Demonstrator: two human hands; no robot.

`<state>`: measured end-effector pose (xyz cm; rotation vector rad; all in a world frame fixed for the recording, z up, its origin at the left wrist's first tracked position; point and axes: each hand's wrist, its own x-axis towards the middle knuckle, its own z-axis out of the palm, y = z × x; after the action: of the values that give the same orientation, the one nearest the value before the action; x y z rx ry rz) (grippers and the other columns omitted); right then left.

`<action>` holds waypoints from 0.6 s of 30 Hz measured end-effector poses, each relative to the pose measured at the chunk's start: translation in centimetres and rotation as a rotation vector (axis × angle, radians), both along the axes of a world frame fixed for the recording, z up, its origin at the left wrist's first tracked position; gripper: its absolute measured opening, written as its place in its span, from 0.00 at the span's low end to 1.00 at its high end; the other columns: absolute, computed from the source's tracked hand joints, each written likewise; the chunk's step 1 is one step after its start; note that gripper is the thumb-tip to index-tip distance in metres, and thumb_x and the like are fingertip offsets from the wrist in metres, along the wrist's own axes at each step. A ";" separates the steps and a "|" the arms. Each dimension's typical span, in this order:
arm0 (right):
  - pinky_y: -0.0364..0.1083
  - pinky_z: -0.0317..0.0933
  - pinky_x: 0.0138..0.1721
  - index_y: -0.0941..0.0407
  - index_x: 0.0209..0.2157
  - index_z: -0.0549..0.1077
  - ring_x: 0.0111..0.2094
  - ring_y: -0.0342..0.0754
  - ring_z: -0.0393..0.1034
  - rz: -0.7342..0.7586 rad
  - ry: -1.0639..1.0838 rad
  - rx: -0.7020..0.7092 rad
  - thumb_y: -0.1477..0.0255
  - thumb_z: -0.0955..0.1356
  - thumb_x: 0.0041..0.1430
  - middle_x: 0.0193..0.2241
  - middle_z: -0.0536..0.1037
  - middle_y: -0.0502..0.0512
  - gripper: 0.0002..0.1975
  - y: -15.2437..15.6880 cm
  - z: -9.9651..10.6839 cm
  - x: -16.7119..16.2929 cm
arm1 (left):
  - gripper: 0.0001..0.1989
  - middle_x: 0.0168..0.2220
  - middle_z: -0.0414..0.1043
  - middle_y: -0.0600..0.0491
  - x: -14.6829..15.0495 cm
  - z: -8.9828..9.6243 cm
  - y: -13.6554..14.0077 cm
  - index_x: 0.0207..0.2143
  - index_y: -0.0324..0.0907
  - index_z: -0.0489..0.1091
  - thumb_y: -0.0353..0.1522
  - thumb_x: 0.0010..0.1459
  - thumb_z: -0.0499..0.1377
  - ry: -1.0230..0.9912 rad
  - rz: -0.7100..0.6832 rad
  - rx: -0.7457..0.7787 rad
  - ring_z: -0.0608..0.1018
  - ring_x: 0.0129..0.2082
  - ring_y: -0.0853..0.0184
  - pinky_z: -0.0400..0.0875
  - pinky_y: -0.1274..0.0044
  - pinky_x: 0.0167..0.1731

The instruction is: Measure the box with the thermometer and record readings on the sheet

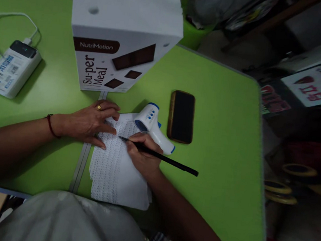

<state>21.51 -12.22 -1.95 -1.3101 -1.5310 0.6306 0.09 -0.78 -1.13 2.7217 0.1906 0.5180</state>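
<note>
Sheets of paper [134, 182] lie stacked on the green table, the top one covered on its left part with rows of small handwriting. My right hand [146, 155] grips a long black pen [173, 163], its tip at the edge of the written rows. Across the upper left of the paper rests my left hand [89, 123], fingers spread flat and holding nothing. A white and blue infrared thermometer [155, 129] lies at the paper's upper right corner, just beyond my right hand.
Behind my hands stands a white NutriMotion box [130, 16]. A phone [181, 116] lies right of the thermometer. On the left is a white power bank [14, 70] with a cable plugged in. The green table [227, 160] has a metal seam and a rounded right edge.
</note>
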 end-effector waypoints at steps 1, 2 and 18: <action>0.42 0.62 0.22 0.52 0.25 0.69 0.20 0.41 0.66 0.004 0.001 0.000 0.79 0.67 0.51 0.19 0.73 0.43 0.07 0.0 -0.1 0.0 | 0.25 0.51 0.67 0.41 0.0 0.0 0.0 0.46 0.43 0.76 0.53 0.58 0.61 0.008 0.002 -0.001 0.65 0.59 0.47 0.63 0.56 0.58; 0.42 0.62 0.22 0.52 0.25 0.69 0.20 0.41 0.66 0.005 -0.001 -0.004 0.79 0.67 0.51 0.19 0.73 0.43 0.07 0.0 -0.1 0.1 | 0.25 0.51 0.67 0.41 0.0 0.0 0.0 0.46 0.43 0.76 0.53 0.58 0.61 0.012 0.002 0.000 0.65 0.59 0.47 0.63 0.56 0.58; 0.43 0.61 0.22 0.52 0.24 0.68 0.20 0.41 0.65 0.009 -0.018 -0.032 0.77 0.68 0.50 0.19 0.71 0.43 0.07 -0.2 -0.5 0.3 | 0.25 0.52 0.67 0.41 0.1 0.1 0.0 0.46 0.43 0.77 0.52 0.57 0.63 0.014 0.004 -0.008 0.65 0.59 0.47 0.63 0.56 0.59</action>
<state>21.80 -12.41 -2.47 -1.3365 -1.5481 0.6535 0.15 -0.79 -1.06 2.7182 0.2011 0.4980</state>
